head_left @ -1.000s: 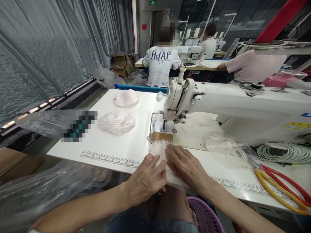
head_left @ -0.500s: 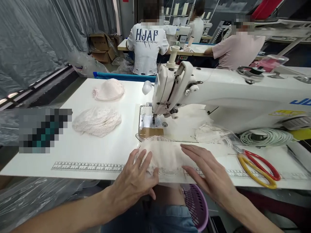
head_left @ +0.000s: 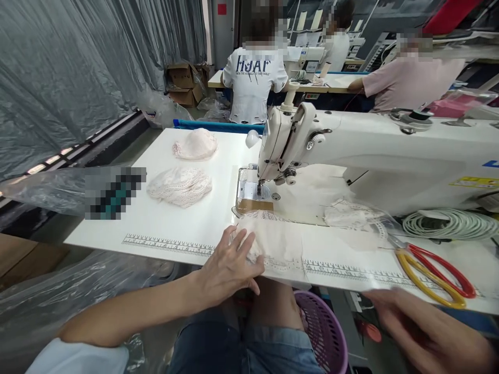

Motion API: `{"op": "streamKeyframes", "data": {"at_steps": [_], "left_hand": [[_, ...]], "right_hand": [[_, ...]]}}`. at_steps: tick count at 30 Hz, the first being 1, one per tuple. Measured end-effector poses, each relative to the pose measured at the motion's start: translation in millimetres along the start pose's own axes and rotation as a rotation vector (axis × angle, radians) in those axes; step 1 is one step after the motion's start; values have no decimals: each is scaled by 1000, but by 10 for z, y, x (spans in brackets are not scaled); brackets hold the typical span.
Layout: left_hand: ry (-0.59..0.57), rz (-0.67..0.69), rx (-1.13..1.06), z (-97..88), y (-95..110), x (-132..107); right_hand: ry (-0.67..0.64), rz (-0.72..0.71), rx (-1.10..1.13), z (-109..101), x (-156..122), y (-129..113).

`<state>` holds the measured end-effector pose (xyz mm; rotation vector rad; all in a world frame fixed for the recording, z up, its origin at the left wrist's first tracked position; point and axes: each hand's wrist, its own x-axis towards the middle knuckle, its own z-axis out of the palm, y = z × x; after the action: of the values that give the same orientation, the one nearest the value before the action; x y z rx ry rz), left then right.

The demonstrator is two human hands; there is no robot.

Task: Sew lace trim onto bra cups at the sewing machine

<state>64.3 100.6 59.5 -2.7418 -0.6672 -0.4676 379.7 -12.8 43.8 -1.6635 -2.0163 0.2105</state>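
My left hand lies flat with fingers spread on the left edge of a pale pink lace-trimmed fabric piece at the table's front edge, just in front of the needle plate of the white sewing machine. My right hand is down below the table edge at the lower right, blurred, off the fabric; its fingers cannot be made out. A purple plastic basket sits by my knee between the hands.
Two heaps of lace pieces lie on the white table to the left. Red and yellow scissors, more lace and a coiled cord are at right. Other people sit at machines behind.
My right hand left the fabric and dropped below the table edge to the lower right. My left hand stays pressed on the fabric, which now lies spread flat.
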Motion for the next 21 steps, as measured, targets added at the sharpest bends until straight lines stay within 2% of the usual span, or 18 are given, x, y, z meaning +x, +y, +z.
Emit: {"op": "streamKeyframes", "data": {"at_steps": [2, 4, 8, 11, 13, 16, 21], "left_hand": [[-38, -5, -15, -29, -2, 3], [-87, -11, -26, -57, 0, 7], [-145, -33, -46, -97, -24, 35], [-170, -46, -71, -89, -100, 82], [-163, -42, -85, -50, -180, 127], [-158, -48, -107, 40, -325, 229], [-245, -76, -126, 155, -606, 475]], "right_hand": [[-107, -216, 41, 10, 316, -154], [-55, -313, 35, 108, 653, -349], [12, -498, -9, 488, 1206, -588], [20, -546, -154, 744, 1457, -533], [19, -546, -218, 834, 1570, -438], [9, -532, -262, 871, 1733, -306], [-28, -462, -278, 913, 2089, -178]]}}
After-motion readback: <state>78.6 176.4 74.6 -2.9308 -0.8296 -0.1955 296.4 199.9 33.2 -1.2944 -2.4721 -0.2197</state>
